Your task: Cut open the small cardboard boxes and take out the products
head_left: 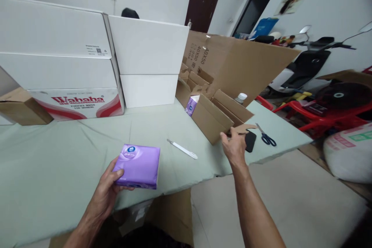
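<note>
My left hand (106, 192) holds a purple tissue pack (138, 165) just above the near edge of the pale green table (58, 155). My right hand (234, 145) grips the front corner flap of an open brown cardboard box (210, 118) on the table's right part. Inside another open box behind it lies a second purple pack (192, 104). A white-handled knife (182, 148) lies flat on the cloth between my two hands.
White cartons (145, 58) and a red-lettered Wahaha carton (78, 102) line the table's back. Blue scissors (266, 136), a black object (250, 140) and a bottle (240, 98) sit at right. A scooter (305, 62) and red chairs (305, 114) stand beyond.
</note>
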`<state>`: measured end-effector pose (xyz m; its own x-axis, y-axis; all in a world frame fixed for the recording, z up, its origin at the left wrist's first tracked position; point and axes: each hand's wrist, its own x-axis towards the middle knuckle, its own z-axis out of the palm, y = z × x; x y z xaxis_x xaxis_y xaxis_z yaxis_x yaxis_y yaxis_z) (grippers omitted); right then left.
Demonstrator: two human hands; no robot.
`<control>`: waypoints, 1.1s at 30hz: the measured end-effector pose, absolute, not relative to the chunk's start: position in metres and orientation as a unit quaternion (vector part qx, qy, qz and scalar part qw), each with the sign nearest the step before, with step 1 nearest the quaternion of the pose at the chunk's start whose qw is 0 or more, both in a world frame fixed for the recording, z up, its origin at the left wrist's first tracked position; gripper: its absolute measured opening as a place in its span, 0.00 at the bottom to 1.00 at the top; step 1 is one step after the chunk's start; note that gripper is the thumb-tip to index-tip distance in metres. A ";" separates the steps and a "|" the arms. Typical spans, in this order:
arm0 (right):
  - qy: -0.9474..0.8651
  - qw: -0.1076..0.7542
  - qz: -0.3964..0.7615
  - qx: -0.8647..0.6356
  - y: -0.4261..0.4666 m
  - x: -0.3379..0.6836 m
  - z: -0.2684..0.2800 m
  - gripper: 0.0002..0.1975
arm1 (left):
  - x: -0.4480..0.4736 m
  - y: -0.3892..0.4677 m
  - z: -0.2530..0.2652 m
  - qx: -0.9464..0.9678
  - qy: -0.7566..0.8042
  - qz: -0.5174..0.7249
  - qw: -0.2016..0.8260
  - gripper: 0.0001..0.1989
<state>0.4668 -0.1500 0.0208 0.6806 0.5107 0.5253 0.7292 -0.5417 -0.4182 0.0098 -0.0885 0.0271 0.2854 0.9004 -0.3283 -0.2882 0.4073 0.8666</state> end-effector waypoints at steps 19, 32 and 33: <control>-0.412 0.282 -0.093 -0.862 -0.028 0.479 0.043 0.25 | 0.037 -0.101 0.014 0.342 0.454 0.404 0.717 0.33; -0.446 0.349 -0.036 -0.823 0.005 0.457 0.055 0.48 | 0.052 -0.099 0.024 0.346 0.450 0.407 0.716 0.34; -0.448 0.371 -0.031 -0.813 -0.006 0.450 0.054 0.48 | 0.052 -0.098 0.023 0.347 0.447 0.405 0.718 0.35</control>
<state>0.4497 -0.0056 0.0541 0.5963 0.7059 0.3824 0.7514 -0.3231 -0.5753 0.0520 -0.0979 0.0231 0.2715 0.8921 -0.3611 -0.2722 0.4310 0.8603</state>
